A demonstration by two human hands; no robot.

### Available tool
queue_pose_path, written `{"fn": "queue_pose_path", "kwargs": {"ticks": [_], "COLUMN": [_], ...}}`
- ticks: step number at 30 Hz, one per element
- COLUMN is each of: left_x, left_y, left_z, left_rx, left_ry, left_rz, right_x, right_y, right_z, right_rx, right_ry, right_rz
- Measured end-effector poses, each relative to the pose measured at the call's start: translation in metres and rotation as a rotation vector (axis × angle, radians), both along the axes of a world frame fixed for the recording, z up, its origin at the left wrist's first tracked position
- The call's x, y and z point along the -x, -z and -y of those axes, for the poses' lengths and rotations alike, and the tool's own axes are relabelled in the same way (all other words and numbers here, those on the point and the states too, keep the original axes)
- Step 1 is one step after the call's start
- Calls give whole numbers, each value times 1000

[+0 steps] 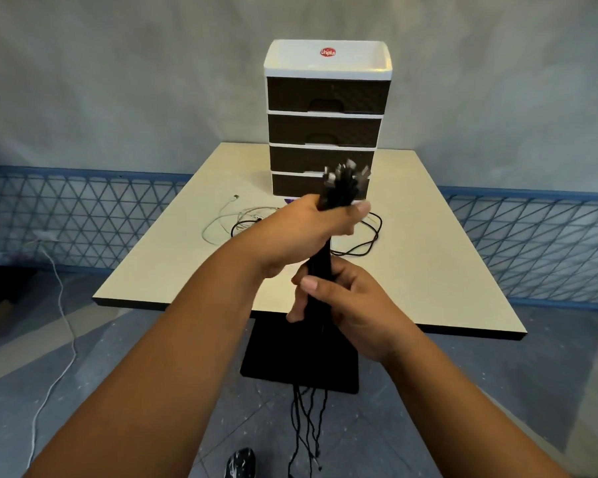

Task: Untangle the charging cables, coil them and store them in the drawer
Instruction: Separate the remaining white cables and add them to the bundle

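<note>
Both hands hold one bundle of black charging cables (320, 263) upright above the near part of the table (428, 257). The left hand (304, 229) grips it high, just under the plug ends; the right hand (342, 301) wraps it lower down — loose ends hang toward the floor. More cables (366, 243), white and black, lie on the table just before the drawer unit (325, 132) at the far side, its drawers closed.

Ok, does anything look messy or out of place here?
Yes. White and black cables lie in a loose tangle on the table. The black cable bundle gripped by the left hand and right hand dangles below the table edge.
</note>
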State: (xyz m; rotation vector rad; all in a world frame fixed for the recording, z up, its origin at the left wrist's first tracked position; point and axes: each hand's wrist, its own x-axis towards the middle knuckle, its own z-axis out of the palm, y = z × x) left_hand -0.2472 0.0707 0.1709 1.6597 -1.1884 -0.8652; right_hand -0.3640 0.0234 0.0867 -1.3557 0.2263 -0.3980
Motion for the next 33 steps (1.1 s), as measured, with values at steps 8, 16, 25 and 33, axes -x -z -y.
{"fn": "queue_pose_path", "kwargs": {"ticks": [8, 16, 25, 33], "left_x": [-10, -39, -87, -127], "left_y": [34, 108, 116, 112], "left_z": [8, -19, 36, 116], "left_rx": [-99, -146, -14, -52], "left_ry": [384, 140, 39, 84], "left_rz": [-334, -307, -256, -141], "right_x": [6, 6, -42, -57], "right_y": [-5, 2, 3, -11], "right_z": [3, 11, 44, 78], "right_rx": [-301, -285, -322, -412], "right_ry": [-9, 226, 387, 558], "right_rz": [10, -183, -194, -131]}}
